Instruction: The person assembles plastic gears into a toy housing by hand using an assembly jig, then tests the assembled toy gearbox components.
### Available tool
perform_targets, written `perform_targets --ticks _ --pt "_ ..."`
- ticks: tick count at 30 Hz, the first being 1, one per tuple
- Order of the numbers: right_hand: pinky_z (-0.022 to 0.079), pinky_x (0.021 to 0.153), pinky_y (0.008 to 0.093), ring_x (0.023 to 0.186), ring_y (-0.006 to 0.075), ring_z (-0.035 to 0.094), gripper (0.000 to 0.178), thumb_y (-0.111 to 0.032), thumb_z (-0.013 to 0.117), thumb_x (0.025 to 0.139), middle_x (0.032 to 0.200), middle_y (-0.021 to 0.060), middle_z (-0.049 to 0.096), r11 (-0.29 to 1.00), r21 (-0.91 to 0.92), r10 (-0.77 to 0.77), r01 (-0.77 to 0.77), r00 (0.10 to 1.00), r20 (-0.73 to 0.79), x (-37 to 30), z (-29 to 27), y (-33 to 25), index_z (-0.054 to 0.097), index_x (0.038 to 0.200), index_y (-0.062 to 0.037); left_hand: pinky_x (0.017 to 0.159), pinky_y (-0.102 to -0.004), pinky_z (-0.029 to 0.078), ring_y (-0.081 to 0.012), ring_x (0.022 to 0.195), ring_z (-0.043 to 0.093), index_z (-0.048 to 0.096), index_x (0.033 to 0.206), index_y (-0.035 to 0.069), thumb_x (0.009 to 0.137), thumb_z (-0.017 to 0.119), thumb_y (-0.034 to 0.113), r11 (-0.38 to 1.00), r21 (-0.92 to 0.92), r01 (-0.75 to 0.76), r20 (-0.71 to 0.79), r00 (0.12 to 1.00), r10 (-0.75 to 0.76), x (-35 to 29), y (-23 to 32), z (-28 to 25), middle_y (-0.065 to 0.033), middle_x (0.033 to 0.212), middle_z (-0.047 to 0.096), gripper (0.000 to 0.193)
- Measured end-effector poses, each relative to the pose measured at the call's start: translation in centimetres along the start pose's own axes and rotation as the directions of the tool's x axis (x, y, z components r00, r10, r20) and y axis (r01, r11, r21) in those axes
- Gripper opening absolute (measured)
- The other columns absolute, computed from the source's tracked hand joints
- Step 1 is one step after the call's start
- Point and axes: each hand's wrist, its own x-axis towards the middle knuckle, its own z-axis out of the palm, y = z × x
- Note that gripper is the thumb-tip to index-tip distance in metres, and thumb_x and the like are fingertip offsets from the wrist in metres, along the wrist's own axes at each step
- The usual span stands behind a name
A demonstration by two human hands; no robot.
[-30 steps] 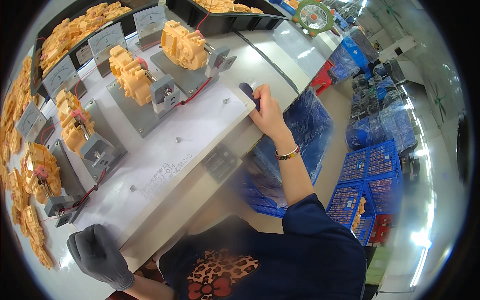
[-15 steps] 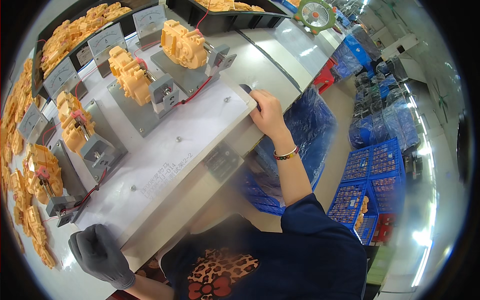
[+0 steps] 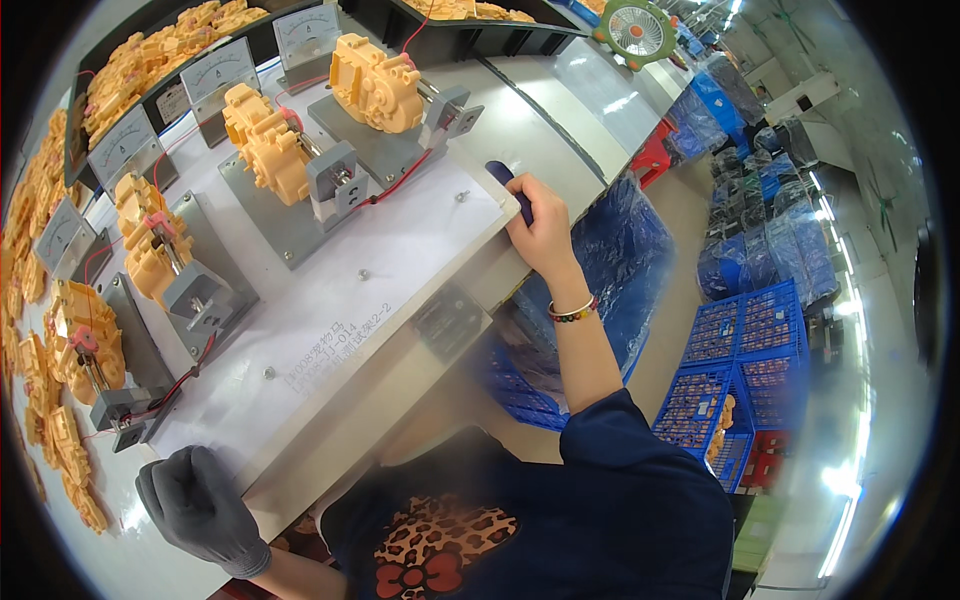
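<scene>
My right hand point(image 3: 541, 228), bare with a beaded bracelet at the wrist, is closed around a dark blue handle point(image 3: 500, 174) at the right end of a white test board point(image 3: 415, 235). What the handle belongs to is hidden. At the board's near left corner my left hand point(image 3: 195, 505), in a dark grey glove, is curled into a fist; its inside is hidden. Several yellow plastic gearbox housings point(image 3: 268, 147) sit in metal clamps point(image 3: 338, 182) on the board, wired in red. Behind them stand several analog panel meters point(image 3: 218, 76).
Black bins point(image 3: 500, 40) of yellow parts line the far side, and loose yellow parts point(image 3: 70, 455) lie along the left. A green fan point(image 3: 637, 32) stands at the far right. Blue crates point(image 3: 715, 330) are on the floor to the right, with a plastic-lined blue crate point(image 3: 610, 270) beside the table.
More of the dark blue handle shows beyond my right hand, which has shifted slightly right and nearer. The far side of the board has shifted slightly. My left fist stays put.
</scene>
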Motion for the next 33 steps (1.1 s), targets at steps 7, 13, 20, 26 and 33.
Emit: perform_targets --ticks 7,13,20,26,33 --pt "0.048 0.071 0.0419 0.080 0.0366 0.061 0.019 -0.014 0.063 0.077 0.085 0.0163 0.063 1.000 -0.009 0.005 -0.005 1.000 -0.001 0.0 -0.3 0.4 0.060 0.095 -0.0054 0.064 -0.0305 0.040 -0.0193 0.069 0.047 0.055 0.078 -0.006 0.084 0.060 -0.001 0.999 -0.003 0.046 0.084 0.995 -0.046 0.0 0.2 -0.3 -0.0090 0.074 0.048 0.008" --pt "0.048 0.070 0.0418 0.079 0.0358 0.061 0.020 -0.013 0.063 0.077 0.084 0.0161 0.064 0.999 -0.018 -0.040 0.039 0.998 -0.041 0.0 -1.1 0.8 0.063 0.094 -0.0046 0.065 -0.0308 0.041 -0.0197 0.070 0.047 0.055 0.079 -0.006 0.084 0.060 -0.002 0.999 -0.031 0.043 0.090 0.995 -0.040 0.2 0.6 -0.2 -0.0096 0.075 0.049 0.008" --pt "0.048 0.068 0.0400 0.076 0.0356 0.060 0.018 -0.015 0.064 0.077 0.082 0.0165 0.064 0.999 0.002 -0.045 0.045 0.999 0.000 0.2 -1.3 0.7 0.066 0.089 -0.0019 0.065 -0.0308 0.041 -0.0197 0.070 0.047 0.054 0.079 -0.006 0.084 0.060 0.000 0.998 -0.035 0.047 0.089 0.995 -0.044 0.1 0.4 -0.1 -0.0092 0.075 0.049 0.009" --pt "0.048 0.068 0.0412 0.077 0.0368 0.059 0.018 -0.017 0.064 0.078 0.082 0.0170 0.063 0.999 -0.001 -0.045 0.045 0.999 -0.008 0.2 -0.4 0.3 0.064 0.087 -0.0016 0.065 -0.0309 0.041 -0.0201 0.070 0.047 0.054 0.079 -0.005 0.084 0.059 0.000 0.999 -0.007 0.045 0.078 0.996 -0.044 -0.1 0.1 -0.4 -0.0090 0.075 0.049 0.009" --pt "0.048 0.070 0.0424 0.078 0.0379 0.059 0.019 -0.018 0.064 0.078 0.083 0.0176 0.063 0.999 -0.019 -0.041 0.040 0.999 -0.011 -0.1 -1.1 1.0 0.064 0.088 -0.0018 0.065 -0.0308 0.041 -0.0197 0.070 0.047 0.054 0.078 -0.006 0.084 0.060 0.000 0.999 -0.022 0.049 0.085 0.995 -0.047 0.2 0.7 -0.1 -0.0087 0.074 0.049 0.010"
